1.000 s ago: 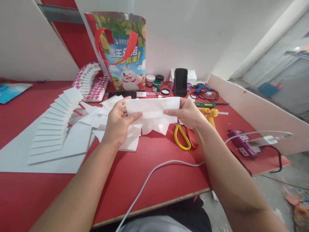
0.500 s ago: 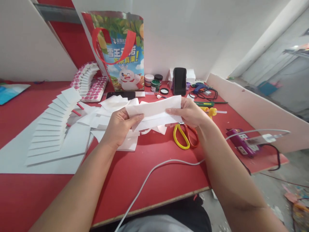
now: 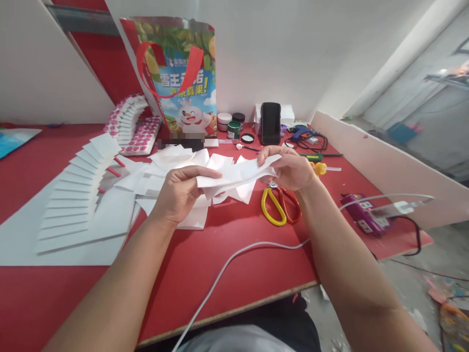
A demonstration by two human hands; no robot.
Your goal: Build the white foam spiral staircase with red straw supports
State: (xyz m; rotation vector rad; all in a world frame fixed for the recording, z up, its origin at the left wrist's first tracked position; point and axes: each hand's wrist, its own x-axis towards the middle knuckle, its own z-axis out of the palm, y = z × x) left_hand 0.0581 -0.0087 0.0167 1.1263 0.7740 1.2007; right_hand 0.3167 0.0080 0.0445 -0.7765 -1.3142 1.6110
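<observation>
Between my hands, above the red table, is a folded strip of white paper (image 3: 238, 173). My left hand (image 3: 181, 190) pinches its left end, thumb on top. Its right end is gripped by my right hand (image 3: 291, 168), whose fingers curl over the upper edge. The strip lies tilted, its layers slightly apart along the near side. Loose white paper pieces (image 3: 192, 217) are heaped below and behind my left hand. Just under my right hand lie scissors (image 3: 274, 208) with one yellow and one red handle, their blades mostly hidden.
To the left, a fanned stack of white folded pieces (image 3: 73, 195) rests on white board. A printed bag (image 3: 186, 88) stands at the back, near paint jars (image 3: 233, 130) and an upright black phone (image 3: 271, 123). A white cable (image 3: 227, 274) crosses the table towards a purple box (image 3: 361, 215).
The paper strip has tilted flatter and bent between my hands. My right fingers have shifted from a thumb-on-front pinch to curling over the top edge.
</observation>
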